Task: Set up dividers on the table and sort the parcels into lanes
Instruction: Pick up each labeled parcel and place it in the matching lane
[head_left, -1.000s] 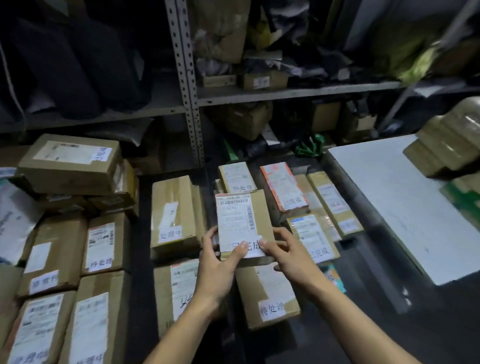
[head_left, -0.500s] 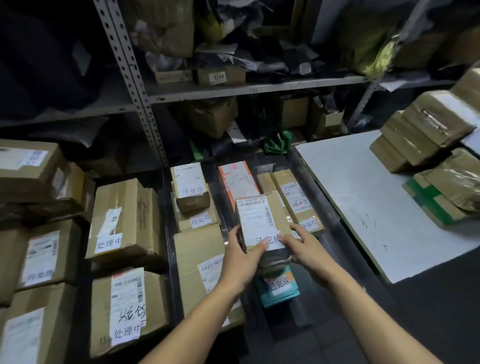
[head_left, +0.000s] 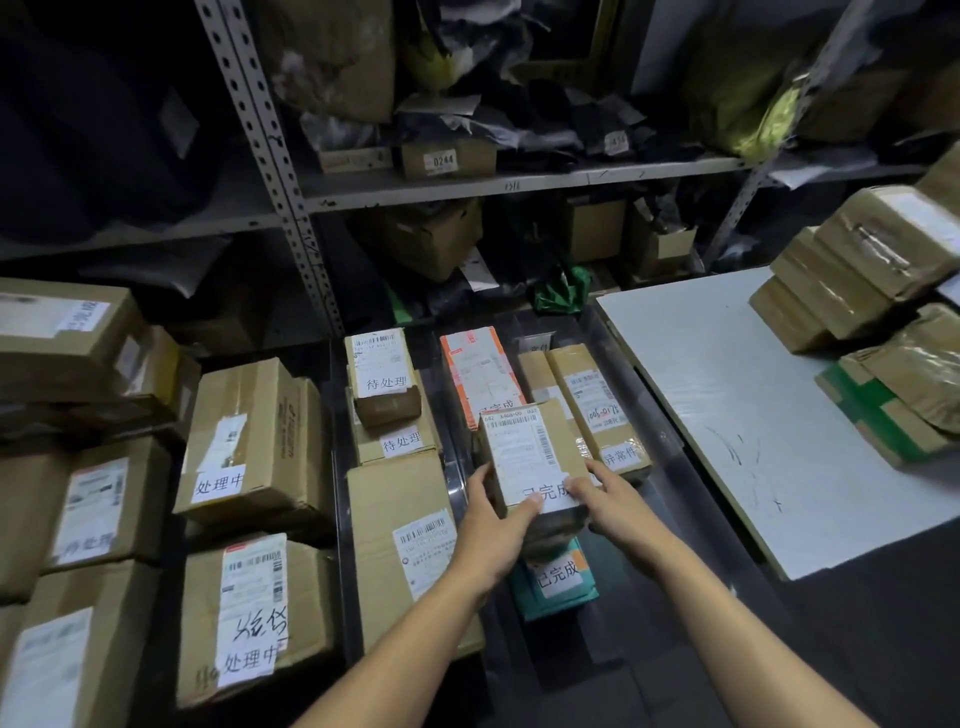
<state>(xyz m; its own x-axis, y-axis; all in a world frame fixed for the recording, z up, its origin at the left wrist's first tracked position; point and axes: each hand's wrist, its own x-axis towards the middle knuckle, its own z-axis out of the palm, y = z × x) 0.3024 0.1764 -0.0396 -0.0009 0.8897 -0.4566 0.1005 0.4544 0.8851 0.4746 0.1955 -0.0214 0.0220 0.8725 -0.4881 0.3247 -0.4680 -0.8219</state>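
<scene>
A small brown parcel with a white label sits at the centre, held from both sides. My left hand grips its near left corner. On its near right edge, my right hand holds it with fingers over the label. The parcel rests over a dark wrapped parcel, just beyond a teal parcel. A clear divider runs along its left side. Left of that divider lies a lane of labelled boxes. Beyond the held parcel an orange-edged parcel lies flat; long boxes lie to the right.
Larger boxes are stacked at the left. A white board lies at the right with taped parcels piled on its far side. A metal shelf rack full of boxes and bags stands behind.
Both hands carried the small parcel from the middle lane rightward into the lane with the orange-edged and teal parcels. Since half a second ago it has barely shifted.
</scene>
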